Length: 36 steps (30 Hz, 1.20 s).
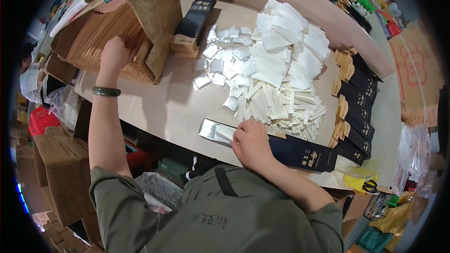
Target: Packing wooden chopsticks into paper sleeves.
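Observation:
My left hand (116,55) reaches into an open cardboard box (166,11) at the far left, packed with rows of thin brown pieces (101,37). Its fingertips disappear among them, so their grip is hidden. At the table's near edge, my right hand (253,144) is closed around a flat silver packet (208,127) with a white paper strip (225,133) lying over it. A dark printed paper sleeve (300,153) lies just right of this hand, partly below the forearm.
Small silver sachets (224,58) lie mid-table beside heaped white paper packets (276,33) and narrow white strips (272,100). Dark sleeves (194,18) are stacked by the box; filled ones (358,98) overlap at right, inside a raised rim (361,44). Scissors (370,186) sit at the near right corner.

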### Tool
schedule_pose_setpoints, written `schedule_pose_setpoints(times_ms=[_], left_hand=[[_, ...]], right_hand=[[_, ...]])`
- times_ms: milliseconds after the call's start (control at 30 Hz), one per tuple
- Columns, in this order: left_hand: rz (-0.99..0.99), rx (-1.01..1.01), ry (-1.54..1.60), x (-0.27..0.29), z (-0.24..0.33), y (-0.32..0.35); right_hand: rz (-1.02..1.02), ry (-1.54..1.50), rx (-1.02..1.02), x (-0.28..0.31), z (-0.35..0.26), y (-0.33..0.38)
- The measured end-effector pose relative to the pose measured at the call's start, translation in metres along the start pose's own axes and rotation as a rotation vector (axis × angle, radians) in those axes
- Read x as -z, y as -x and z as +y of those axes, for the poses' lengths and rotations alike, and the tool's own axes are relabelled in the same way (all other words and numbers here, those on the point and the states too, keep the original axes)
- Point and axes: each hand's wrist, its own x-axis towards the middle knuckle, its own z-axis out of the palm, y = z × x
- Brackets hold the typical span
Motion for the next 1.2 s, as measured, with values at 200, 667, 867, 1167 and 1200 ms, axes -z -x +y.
schedule_pose_setpoints(times_ms=[200, 667, 867, 1167, 1200], left_hand=[[0.128, -0.037, 0.041, -0.004, -0.006, -0.001], [0.592, 0.265, 0.956, -0.069, -0.011, 0.159], [-0.088, -0.06, 1.224, -0.105, 0.092, 0.214], [-0.571, -0.084, 0.997, -0.091, 0.073, 0.191], [-0.494, -0.18, 0.946, -0.096, 0.082, 0.188]], right_hand=[[0.066, -0.195, -0.354, 0.044, 0.014, -0.007], [0.45, 0.145, -0.078, 0.053, 0.054, -0.017], [0.096, -0.032, 0.008, -0.018, 0.011, -0.006], [0.081, 0.169, 0.116, 0.034, 0.027, 0.049], [0.085, 0.172, 0.111, 0.031, 0.029, 0.052]])
